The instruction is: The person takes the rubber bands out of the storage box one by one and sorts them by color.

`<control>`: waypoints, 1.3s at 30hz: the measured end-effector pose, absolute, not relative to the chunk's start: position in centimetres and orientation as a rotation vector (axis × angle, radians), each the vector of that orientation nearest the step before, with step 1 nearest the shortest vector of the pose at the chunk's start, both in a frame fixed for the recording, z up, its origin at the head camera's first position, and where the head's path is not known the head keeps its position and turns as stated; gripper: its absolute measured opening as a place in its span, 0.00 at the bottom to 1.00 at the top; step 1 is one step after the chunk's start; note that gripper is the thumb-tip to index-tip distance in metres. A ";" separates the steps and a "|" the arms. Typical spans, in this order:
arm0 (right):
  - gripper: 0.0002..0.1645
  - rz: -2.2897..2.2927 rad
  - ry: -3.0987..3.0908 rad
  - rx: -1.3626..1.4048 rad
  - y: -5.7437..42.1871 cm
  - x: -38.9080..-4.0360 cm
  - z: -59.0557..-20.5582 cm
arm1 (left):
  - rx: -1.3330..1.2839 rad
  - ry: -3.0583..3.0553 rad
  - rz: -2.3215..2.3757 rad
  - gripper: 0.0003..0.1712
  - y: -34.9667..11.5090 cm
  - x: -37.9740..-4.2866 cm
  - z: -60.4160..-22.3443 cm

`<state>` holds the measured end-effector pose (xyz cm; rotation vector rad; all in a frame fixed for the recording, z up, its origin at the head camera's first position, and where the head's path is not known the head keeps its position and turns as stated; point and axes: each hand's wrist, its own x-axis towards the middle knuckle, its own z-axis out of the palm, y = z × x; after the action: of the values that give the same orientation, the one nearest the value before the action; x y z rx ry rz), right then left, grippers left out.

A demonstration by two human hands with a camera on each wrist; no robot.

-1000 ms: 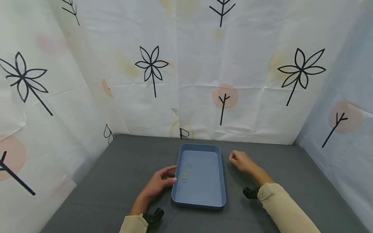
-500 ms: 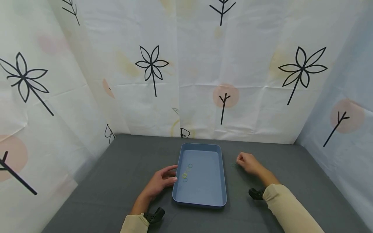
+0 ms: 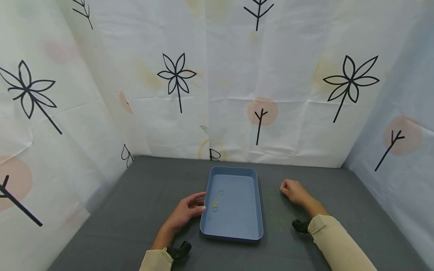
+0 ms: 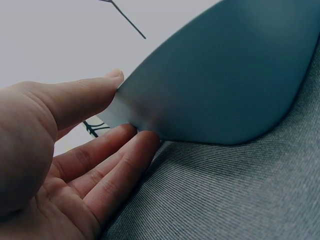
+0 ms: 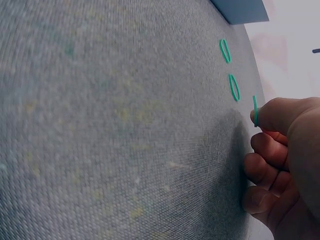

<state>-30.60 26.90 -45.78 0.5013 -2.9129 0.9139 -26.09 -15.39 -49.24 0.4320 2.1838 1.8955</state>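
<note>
My right hand (image 3: pixel 295 192) is low over the grey cloth, right of the blue tray (image 3: pixel 239 226). In the right wrist view its thumb and forefinger pinch a thin green rubber band (image 5: pixel 255 112), the other fingers curled. Lined up beside it on the cloth are a green rubber band (image 5: pixel 237 89) and, nearer the tray, another green band (image 5: pixel 228 51). My left hand (image 3: pixel 184 214) touches the tray's left side with relaxed fingers. In the left wrist view the thumb meets the rim and the fingertips touch the lower outer wall (image 4: pixel 215 85).
Inside the tray, near its left wall, several small rings lie in a line, among them a yellow ring (image 3: pixel 214 204) and a blue-green ring (image 3: pixel 221 192). A grey cloth (image 3: pixel 162 177) covers the table. Patterned white sheets (image 3: pixel 230 75) hang behind and at both sides.
My right hand has moved rightward, away from the tray. Green bands now show in a row on the cloth where it was. The left hand and tray stay nearly as they were.
</note>
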 end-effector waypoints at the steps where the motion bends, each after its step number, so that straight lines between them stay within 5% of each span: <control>1: 0.06 0.908 -2.918 0.498 26.9 -30.6 -45.8 | 0.432 2.183 1.894 0.33 -15.4 -26.1 -49.3; 39: 0.05 0.760 -3.026 0.438 27.2 -30.9 -45.9 | 0.415 2.180 1.883 0.33 -15.5 -26.2 -49.5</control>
<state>-30.93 27.19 -45.86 0.4378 -3.0262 0.7604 -26.21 -15.48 -49.50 0.4155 2.1801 1.8826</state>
